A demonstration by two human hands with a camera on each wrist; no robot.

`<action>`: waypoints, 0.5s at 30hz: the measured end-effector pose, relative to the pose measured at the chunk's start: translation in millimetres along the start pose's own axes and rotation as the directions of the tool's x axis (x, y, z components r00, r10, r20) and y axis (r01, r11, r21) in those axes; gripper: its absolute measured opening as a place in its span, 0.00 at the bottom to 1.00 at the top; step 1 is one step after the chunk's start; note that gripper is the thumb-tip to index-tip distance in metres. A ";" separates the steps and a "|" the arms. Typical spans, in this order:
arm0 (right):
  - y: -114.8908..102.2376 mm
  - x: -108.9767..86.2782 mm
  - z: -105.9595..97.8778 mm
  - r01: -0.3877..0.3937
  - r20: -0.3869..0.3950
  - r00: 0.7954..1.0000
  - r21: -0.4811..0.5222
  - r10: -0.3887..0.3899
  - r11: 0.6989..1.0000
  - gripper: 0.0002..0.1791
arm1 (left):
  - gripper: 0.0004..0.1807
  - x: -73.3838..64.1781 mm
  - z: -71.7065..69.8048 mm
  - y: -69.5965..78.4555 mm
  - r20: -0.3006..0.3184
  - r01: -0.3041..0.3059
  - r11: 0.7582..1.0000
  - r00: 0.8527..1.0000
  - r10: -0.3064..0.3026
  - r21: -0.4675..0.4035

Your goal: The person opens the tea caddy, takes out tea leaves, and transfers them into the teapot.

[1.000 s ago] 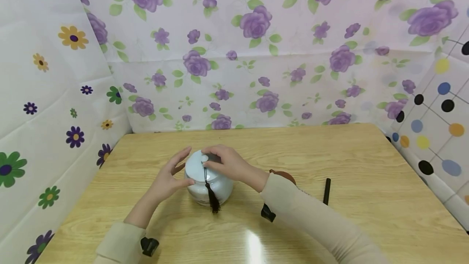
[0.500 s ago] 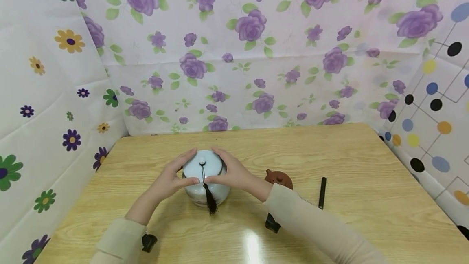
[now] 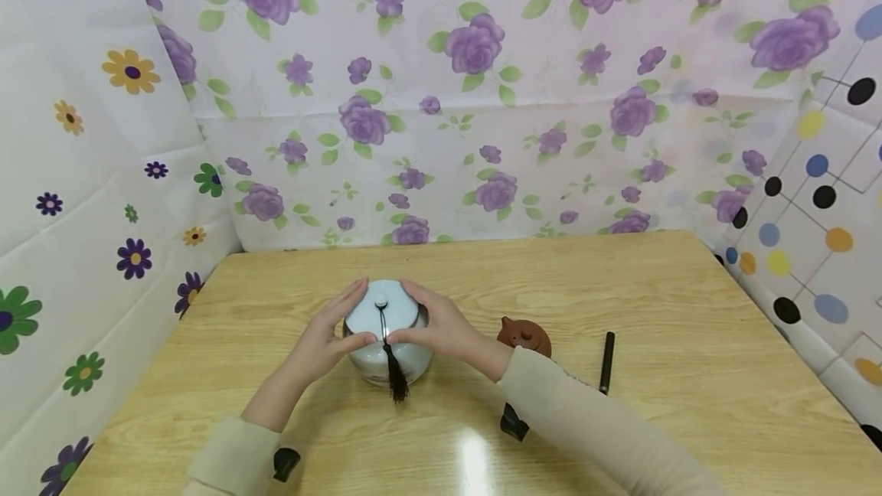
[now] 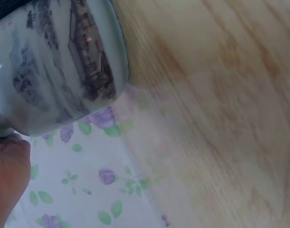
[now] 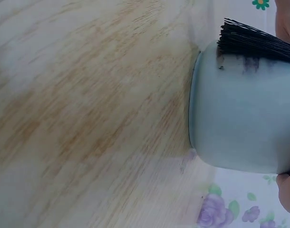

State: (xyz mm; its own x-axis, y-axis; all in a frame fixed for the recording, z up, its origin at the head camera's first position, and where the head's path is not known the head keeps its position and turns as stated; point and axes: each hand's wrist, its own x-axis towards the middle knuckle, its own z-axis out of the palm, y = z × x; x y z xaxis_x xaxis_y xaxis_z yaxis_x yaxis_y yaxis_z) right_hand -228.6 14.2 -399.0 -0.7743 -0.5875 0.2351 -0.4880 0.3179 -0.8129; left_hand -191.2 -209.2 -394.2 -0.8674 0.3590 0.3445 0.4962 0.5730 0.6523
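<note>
A squat pale-blue glazed jar point(image 3: 396, 362) stands upright left of the middle of the table, with grey landscape painting on its side in the left wrist view. Its round lid point(image 3: 365, 316) has a small knob point(image 3: 381, 299) on top, from which a black tassel point(image 3: 396, 377) hangs over the front. My left hand point(image 3: 329, 331) holds the lid's left edge, thumb in front and fingers behind. From the right side my right hand point(image 3: 444, 324) grips the same lid, its thumb almost meeting the other at the front. Fingertips at the back are partly hidden.
A reddish-brown clay teapot-like piece point(image 3: 527, 335) sits right of the jar, partly covered by the right sleeve point(image 3: 572, 408). Further right lies a thin black stick point(image 3: 607, 362). Floral cloth point(image 3: 441, 144) hangs behind the wooden table point(image 3: 620, 282).
My right hand has moved off the lid's knob to its right edge. The left fingers have drawn in against the left edge. Over the last half second both hands stay almost still.
</note>
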 end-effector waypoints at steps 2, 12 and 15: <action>-0.4 0.0 -0.7 0.003 -0.001 1.000 -0.006 -0.003 1.000 0.50 | 0.43 -0.2 1.4 -0.9 -0.012 -0.005 1.000 1.000 0.005 -0.005; -1.2 0.7 -2.9 0.018 -0.002 1.000 -0.039 -0.018 0.999 0.50 | 0.42 -2.4 8.4 -4.5 -0.077 -0.043 0.999 0.996 0.041 -0.029; -2.1 0.4 -2.5 0.016 0.004 1.000 -0.040 -0.016 0.999 0.50 | 0.42 -4.3 10.6 -6.4 -0.100 -0.059 0.998 0.993 0.056 -0.028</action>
State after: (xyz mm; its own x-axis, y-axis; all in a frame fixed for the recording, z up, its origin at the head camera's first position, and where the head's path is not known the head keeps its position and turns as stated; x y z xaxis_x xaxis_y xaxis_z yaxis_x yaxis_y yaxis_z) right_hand -228.9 15.2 -395.9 -0.7652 -0.5951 0.2457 -0.5159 0.3384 -0.7869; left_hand -190.3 -206.6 -407.1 -0.8376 0.3153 0.4460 0.5453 0.5300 0.6494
